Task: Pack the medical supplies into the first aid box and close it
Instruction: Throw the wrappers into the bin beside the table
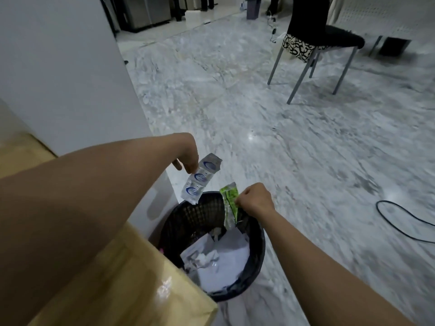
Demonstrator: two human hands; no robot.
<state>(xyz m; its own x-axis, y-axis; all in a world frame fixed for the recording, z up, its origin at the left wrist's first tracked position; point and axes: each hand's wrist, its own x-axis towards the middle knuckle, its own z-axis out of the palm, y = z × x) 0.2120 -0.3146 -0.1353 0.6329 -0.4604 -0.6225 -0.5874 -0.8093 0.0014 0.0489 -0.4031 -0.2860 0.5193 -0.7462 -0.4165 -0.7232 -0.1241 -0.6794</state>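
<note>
Wrappers hang over a black mesh bin (256, 250) on the marble floor (294, 149): the left hand (188, 158) has its fingers pinched on a clear blue-printed strip (200, 178), the right hand (255, 200) grips a green-printed packet (229, 203). No first aid box shows.

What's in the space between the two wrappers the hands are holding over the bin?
Nothing is held there. In the head view, the gap between the blue-and-clear wrapper and the green wrapper shows only the bin's black mesh rim and marble floor behind.
</note>
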